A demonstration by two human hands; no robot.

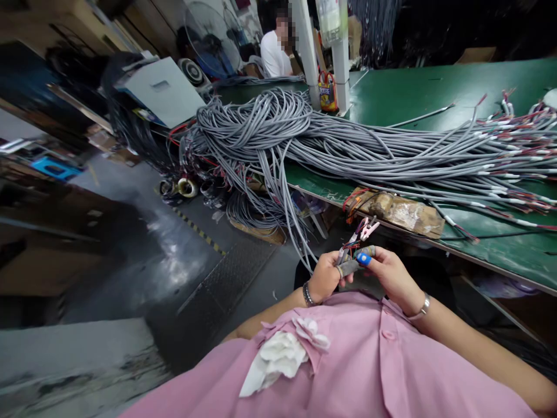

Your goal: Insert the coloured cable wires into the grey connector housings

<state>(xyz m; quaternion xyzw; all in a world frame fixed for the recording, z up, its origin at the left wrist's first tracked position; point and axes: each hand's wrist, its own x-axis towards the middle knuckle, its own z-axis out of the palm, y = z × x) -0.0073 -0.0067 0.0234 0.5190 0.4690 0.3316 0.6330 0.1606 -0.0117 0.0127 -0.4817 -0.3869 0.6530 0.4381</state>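
Note:
My left hand (326, 277), with a grey wrap on a finger, is closed around the stripped end of a grey cable (342, 254). Thin coloured wires fan out of that end between my hands. My right hand (389, 274), wearing a blue cover on the thumb and a grey-yellow wrap on a finger, pinches the thin wires; their tips are too small to make out. Just beyond my fingers, a pale pink clip (369, 228) sits at the bench edge by more thin wires. Behind it lies a wooden block (400, 213) covered in tape.
A large bundle of grey cables (348, 142) spreads along the green bench (404, 90), some hanging over its edge. A white box (163, 93) stands to the left, near a fan (213, 38). A seated person (275, 52) is behind a white post (307, 52).

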